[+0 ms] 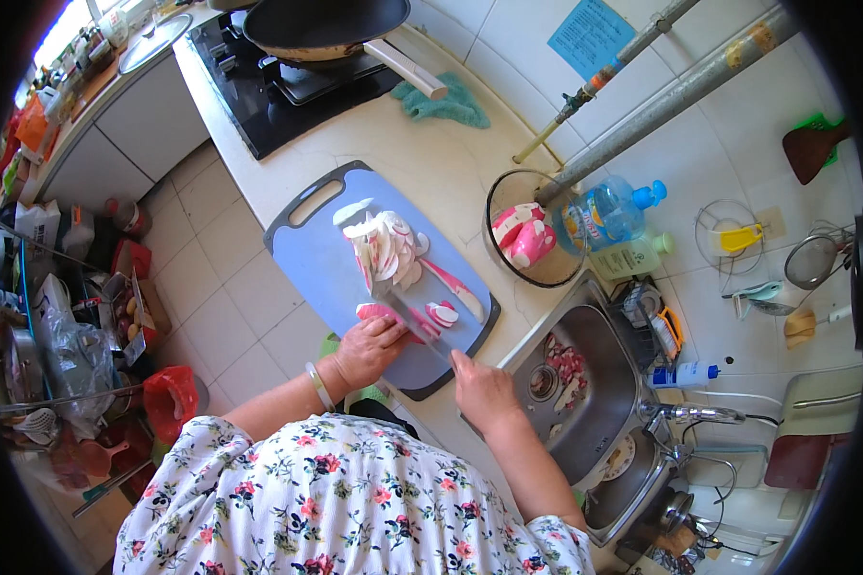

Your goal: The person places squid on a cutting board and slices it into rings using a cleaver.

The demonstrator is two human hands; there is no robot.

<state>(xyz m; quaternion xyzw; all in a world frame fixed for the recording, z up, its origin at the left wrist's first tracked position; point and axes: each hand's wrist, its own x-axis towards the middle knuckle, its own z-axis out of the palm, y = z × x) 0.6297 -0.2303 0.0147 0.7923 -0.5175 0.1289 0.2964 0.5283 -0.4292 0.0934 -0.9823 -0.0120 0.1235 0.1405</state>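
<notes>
On the worktop lies a blue cutting board (295, 251) with a dark rim. My left hand (370, 348) presses on a pink-skinned radish piece (375, 311), fingers bent beside the blade. My right hand (483, 388) grips the handle end of a kitchen knife (421, 325), whose blade lies across the radish. Beyond the blade is a heap of thin white radish slices (388, 248) with pink edges. A long pink-and-white radish strip (454, 287) and a few small cut pieces (442, 314) rest to the right of the heap. The knife's handle is mostly hidden in my right hand.
A glass bowl (498, 266) with pink radish chunks (523, 236) stands right of the board, by plastic bottles (608, 215). Peelings (564, 366) lie in the steel sink (604, 345). Ahead are a teal cloth (446, 104) and a pan (323, 43) on the hob, its handle jutting out.
</notes>
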